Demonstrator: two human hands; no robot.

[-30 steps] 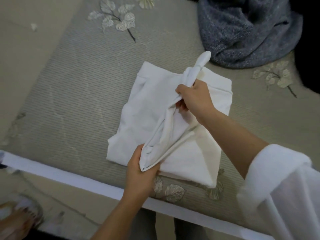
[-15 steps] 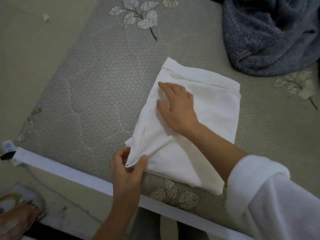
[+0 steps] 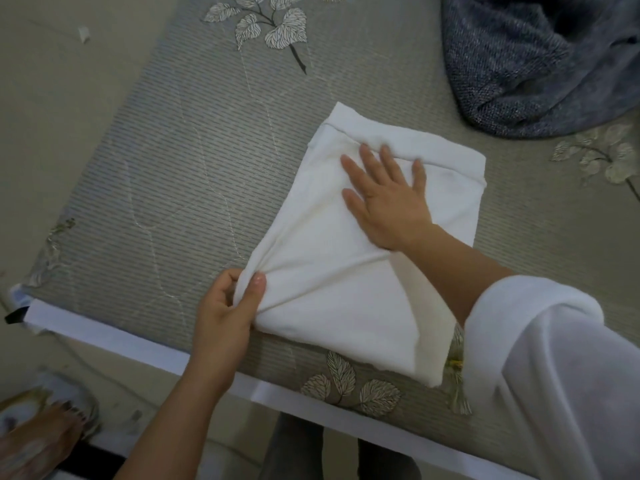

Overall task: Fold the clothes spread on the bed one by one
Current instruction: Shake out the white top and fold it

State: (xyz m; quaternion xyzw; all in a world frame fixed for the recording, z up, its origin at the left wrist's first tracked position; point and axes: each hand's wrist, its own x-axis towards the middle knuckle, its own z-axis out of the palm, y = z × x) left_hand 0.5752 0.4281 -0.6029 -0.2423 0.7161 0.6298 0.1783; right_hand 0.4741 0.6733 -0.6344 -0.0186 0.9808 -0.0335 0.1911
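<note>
Pinches a corner of the white garment (image 3: 329,303) with left hand (image 3: 225,308), presses right hand (image 3: 388,202) flat, fingers spread, on its middle.

A loose white sleeve (image 3: 554,375), bunched thick, covers the right arm (image 3: 450,275) at four o'clock. The left forearm (image 3: 187,403) at seven is bare. Grey trousers (image 3: 298,452) show at six.

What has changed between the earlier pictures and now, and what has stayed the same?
The right hand let go of the raised, twisted strip of the garment and now presses flat on it, fingers spread, nearer the far band. The left hand still pinches the near corner. The blue knit stays on the bed.
</note>
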